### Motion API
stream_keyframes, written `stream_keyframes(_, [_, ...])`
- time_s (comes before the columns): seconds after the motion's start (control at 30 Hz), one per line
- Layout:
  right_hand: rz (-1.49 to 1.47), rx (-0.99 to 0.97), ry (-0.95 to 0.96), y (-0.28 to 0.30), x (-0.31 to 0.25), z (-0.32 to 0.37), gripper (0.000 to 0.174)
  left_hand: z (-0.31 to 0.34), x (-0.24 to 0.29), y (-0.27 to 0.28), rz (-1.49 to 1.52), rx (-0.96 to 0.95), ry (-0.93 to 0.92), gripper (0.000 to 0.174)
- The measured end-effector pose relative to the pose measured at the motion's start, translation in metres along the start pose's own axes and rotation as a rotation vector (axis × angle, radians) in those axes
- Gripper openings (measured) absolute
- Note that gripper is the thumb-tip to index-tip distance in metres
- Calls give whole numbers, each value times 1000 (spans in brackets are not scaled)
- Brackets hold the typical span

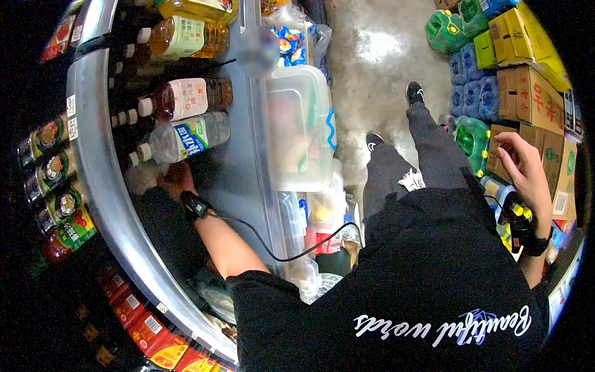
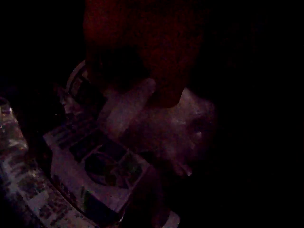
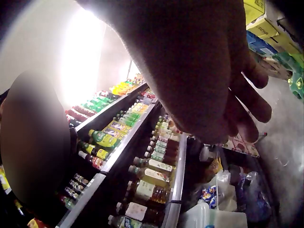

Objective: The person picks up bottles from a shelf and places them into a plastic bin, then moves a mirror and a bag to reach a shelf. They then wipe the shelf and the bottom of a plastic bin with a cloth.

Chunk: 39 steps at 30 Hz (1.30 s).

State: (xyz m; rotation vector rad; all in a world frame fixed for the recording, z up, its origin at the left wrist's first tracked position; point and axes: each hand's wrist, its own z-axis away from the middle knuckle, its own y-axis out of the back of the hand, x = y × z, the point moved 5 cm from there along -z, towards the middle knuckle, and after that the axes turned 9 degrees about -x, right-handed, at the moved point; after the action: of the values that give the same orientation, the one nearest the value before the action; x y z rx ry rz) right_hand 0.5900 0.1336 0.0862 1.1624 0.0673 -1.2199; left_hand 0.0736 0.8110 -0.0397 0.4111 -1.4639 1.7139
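Note:
My left hand (image 1: 178,178) reaches deep into a shelf, in shadow, just below a clear bottle (image 1: 217,129) with a blue and green label that lies on its side in the head view. A pale translucent thing (image 1: 144,177) is right at its fingers. In the very dark left wrist view, the hand (image 2: 142,38) overlaps a crumpled-looking translucent thing (image 2: 166,126), and a printed box (image 2: 97,164) is beside it. I cannot tell whether the fingers grip anything. My right hand (image 1: 525,166) is raised on the other side of my body, fingers loosely bent, holding nothing.
Bottles of brown drink (image 1: 189,99) line the shelf behind its metal edge (image 1: 93,142). A lidded plastic bin (image 1: 297,127) stands beside the shelf. Across the aisle floor (image 1: 378,56) are cardboard cartons (image 1: 533,93) and green bottle packs (image 1: 446,31). A cable (image 1: 297,255) hangs from my left wrist.

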Motion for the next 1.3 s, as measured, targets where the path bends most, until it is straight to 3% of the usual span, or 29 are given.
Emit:
stream_keyframes(0.1, [-27,-9,-32,2,5,-1,21,34,17,32,91,149,-45,30])
stream_keyframes(0.17, [-52,-74,-111,3,-2,-4,21,64,22,30,15,130,-72,26])
stream_keyframes(0.27, [-9,-35,70,-8,1,-11,21,118,14,15,53,183,-43,22])
stream_keyframes(0.3, [-64,-100,-8,-9,-4,-16,20,132,15,22,77,133,27,21])
stream_keyframes(0.33, [-43,-109,42,-10,-10,-19,20,144,16,28,100,84,97,21])
stream_keyframes(0.47, [28,-157,207,-13,-43,-37,18,198,11,38,4,147,-23,14])
stream_keyframes(0.6, [113,-176,410,-20,-62,-57,20,246,-6,28,-20,361,-62,17])
stream_keyframes(0.63, [141,-203,446,-22,-71,-61,20,255,-10,28,-52,271,12,18])
stream_keyframes(0.7, [153,-255,508,-32,-98,-70,22,283,-23,25,-67,249,-67,17])
stream_keyframes(0.77, [54,-385,575,-57,-116,-85,19,306,-35,16,-152,248,-97,17])
stream_keyframes(0.8, [55,-466,603,-69,-132,-91,20,321,-42,-6,-205,394,-144,16])
stream_keyframes(0.93, [-23,-710,815,-144,-185,-110,20,346,-55,-7,-150,262,-119,14])
stream_keyframes(1.0, [-14,-851,824,-180,-219,-112,19,353,-56,-11,-141,228,-78,10])
stream_keyframes(1.13, [175,-824,934,-245,-265,-110,20,351,-54,-9,-134,197,-28,9])
stream_keyframes(1.23, [50,-936,847,-280,-282,-104,19,353,-58,-9,-85,227,-23,8])
stream_keyframes(1.3, [-6,-900,882,-298,-300,-106,21,352,-61,-3,-87,258,-32,9])
